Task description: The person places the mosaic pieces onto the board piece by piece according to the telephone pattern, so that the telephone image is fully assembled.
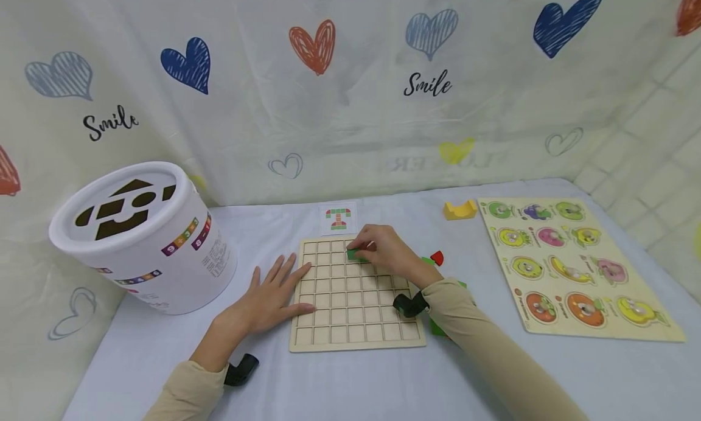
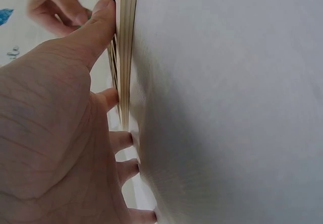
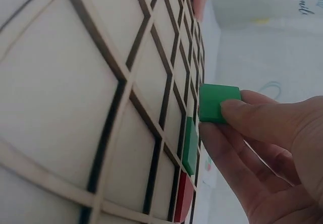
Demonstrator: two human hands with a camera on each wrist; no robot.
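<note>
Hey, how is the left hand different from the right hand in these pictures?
The left hand has its fingers spread and holds nothing, while the right hand has bent fingers pinching a green block.

The left hand touches the left edge of the board, whereas the right hand is over its far part.

Both have a beige sleeve and a black device at the wrist.

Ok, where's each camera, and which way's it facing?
Head: on the head, facing forward and down at the grid board; left hand, right hand and sleeves show.
Left wrist: worn there, facing the board's edge; both hands show.
Right wrist: worn there, facing board and green block; parts of both hands show.
Head and right wrist share the block.
</note>
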